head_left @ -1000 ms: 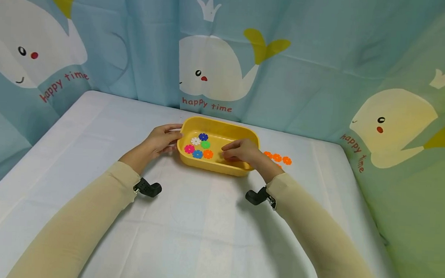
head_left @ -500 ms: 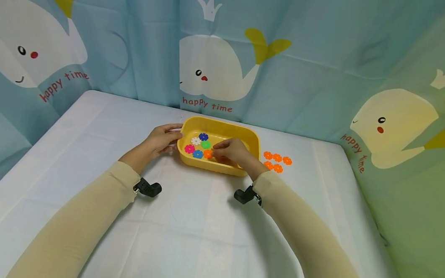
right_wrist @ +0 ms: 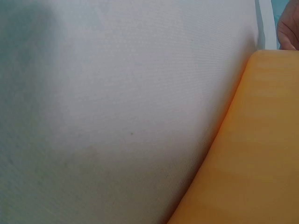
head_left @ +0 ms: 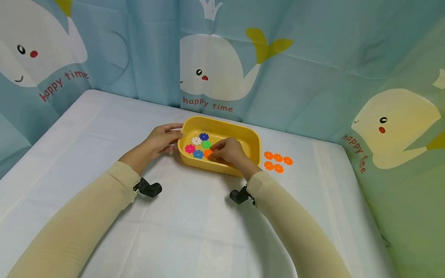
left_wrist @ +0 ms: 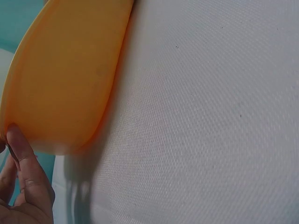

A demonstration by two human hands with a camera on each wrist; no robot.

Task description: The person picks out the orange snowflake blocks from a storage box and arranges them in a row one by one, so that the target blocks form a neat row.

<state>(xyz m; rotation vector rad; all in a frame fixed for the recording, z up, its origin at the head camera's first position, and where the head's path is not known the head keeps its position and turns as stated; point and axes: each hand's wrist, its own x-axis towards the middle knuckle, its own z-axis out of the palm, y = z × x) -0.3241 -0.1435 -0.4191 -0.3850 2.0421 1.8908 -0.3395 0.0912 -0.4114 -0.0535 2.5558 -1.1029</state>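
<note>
A yellow plastic tub (head_left: pixel 221 167) stands on the white-covered table. My left hand (head_left: pixel 160 140) grips its left end, and in the left wrist view its fingers (left_wrist: pixel 25 163) are against the tub's wall near the rim. My right hand (head_left: pixel 229 151) reaches inside, with thumb and fingertips pinching at an orange snowflake disc (head_left: pixel 208 154), which they partly cover. Beside that disc lie blue (head_left: pixel 198 154), pink (head_left: pixel 189 148), white (head_left: pixel 196 141), green (head_left: pixel 206 144) and dark blue (head_left: pixel 203 136) snowflake discs. The right wrist view shows the tub's outer side, with the right fingers hidden.
Several orange snowflake discs (head_left: pixel 278 158) lie flat on the table just right of the tub. A curtain with whale prints (head_left: pixel 215 67) hangs close behind the table and along its sides. The white tablecloth (head_left: pixel 187 225) spreads in front of the tub.
My right hand has moved left inside the tub to the orange snowflake disc, uncovering the orange discs on the table. My left hand stays at the tub's left end.
</note>
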